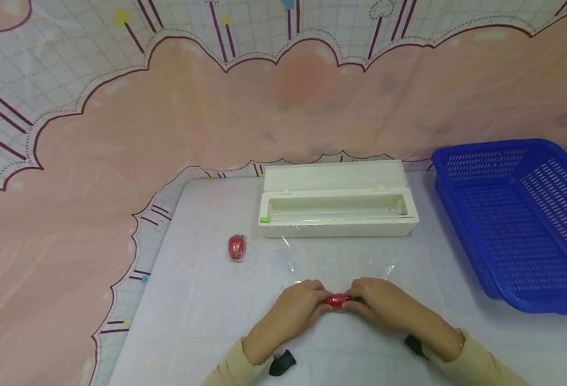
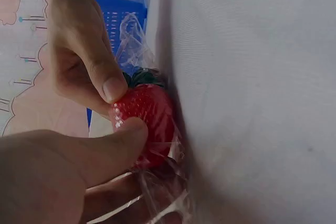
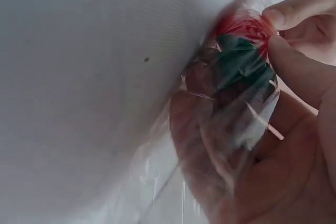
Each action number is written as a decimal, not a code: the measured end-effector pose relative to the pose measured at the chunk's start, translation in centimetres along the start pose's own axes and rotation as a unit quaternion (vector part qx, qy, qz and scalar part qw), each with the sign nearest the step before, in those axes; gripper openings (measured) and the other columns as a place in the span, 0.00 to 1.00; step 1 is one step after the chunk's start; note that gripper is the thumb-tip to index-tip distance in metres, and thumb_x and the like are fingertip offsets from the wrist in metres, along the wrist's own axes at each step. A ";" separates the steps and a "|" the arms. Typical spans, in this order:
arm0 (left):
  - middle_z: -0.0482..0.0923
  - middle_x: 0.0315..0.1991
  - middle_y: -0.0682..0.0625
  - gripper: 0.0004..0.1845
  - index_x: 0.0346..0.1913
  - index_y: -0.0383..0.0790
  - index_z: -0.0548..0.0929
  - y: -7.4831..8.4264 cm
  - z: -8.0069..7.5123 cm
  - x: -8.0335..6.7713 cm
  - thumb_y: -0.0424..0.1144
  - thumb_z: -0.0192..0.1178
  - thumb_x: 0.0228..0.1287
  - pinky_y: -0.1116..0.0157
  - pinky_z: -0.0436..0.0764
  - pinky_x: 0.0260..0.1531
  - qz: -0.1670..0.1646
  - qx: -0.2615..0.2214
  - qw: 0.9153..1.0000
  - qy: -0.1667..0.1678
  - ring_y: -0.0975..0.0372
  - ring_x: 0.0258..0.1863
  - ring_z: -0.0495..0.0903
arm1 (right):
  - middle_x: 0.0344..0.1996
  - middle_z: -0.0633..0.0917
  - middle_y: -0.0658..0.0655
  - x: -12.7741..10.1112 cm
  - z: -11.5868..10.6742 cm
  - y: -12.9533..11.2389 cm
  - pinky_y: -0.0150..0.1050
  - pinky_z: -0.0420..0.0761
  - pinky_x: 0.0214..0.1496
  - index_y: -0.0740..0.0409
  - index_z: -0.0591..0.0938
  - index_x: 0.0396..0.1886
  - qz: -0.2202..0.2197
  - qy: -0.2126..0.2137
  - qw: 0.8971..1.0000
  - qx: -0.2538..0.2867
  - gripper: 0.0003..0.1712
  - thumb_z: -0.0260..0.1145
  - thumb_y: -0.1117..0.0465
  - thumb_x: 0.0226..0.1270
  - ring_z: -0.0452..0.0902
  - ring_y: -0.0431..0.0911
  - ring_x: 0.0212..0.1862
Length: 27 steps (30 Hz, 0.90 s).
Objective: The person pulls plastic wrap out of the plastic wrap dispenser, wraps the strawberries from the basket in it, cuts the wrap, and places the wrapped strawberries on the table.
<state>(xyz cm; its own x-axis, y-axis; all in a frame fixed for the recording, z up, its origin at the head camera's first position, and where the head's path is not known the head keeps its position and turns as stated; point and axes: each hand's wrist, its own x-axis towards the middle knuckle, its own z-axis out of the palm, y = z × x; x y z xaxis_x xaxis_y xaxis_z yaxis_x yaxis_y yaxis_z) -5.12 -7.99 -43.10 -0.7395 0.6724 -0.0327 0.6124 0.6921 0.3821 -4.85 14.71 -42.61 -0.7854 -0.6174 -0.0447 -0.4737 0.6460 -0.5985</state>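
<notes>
Currently strawberry (image 1: 335,300) pinched between left hand (image 1: 297,306) and right hand (image 1: 379,303) at near table edge, cling film (image 1: 341,268) partly folded over. One wrapped strawberry (image 1: 237,247) set aside left; basket (image 1: 515,214) unfilled.

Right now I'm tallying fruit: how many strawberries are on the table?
2. One wrapped strawberry lies alone left of the white box; the other strawberry is pinched between left hand and right hand.

Both forearms reach forward and angle inward, so the left hand (image 1: 297,306) and right hand (image 1: 383,304) nearly meet low over the desk (image 1: 206,300), fingers and thumbs curled in a pinch.
</notes>
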 end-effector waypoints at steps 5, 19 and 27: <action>0.80 0.36 0.58 0.11 0.47 0.46 0.88 -0.2 0.0 0.5 0.46 0.62 0.70 0.73 0.78 0.35 -0.009 0.010 1.000 -0.011 0.68 0.36 0.78 | 0.31 0.88 0.41 0.7 -0.3 0.2 0.34 0.79 0.35 0.49 0.90 0.35 0.054 0.004 0.998 0.027 0.11 0.68 0.49 0.66 0.79 0.32 0.33; 0.82 0.37 0.57 0.16 0.43 0.46 0.88 1.9 -0.1 1.0 0.43 0.77 0.51 0.71 0.79 0.37 -0.019 0.042 0.992 0.116 0.65 0.37 0.80 | 0.26 0.87 0.40 1.6 -0.5 1.0 0.32 0.75 0.33 0.49 0.90 0.30 0.104 0.000 0.993 0.058 0.13 0.68 0.47 0.66 0.76 0.32 0.30; 0.83 0.38 0.56 0.14 0.40 0.45 0.87 1.8 -0.1 1.6 0.40 0.77 0.49 0.72 0.79 0.37 -0.031 0.054 0.994 0.086 0.65 0.38 0.80 | 0.20 0.82 0.39 1.6 -0.5 0.1 0.31 0.70 0.25 0.49 0.88 0.26 0.104 0.039 0.994 0.001 0.12 0.70 0.49 0.64 0.69 0.33 0.24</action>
<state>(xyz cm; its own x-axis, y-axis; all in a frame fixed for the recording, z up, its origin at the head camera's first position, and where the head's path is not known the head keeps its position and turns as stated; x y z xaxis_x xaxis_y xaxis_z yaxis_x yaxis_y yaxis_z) -5.27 -5.74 -42.36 -0.8082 0.5787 0.1097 0.5834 0.7611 0.2835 -6.37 13.99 -42.33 -0.8946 -0.4341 -0.1062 -0.2970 0.7551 -0.5844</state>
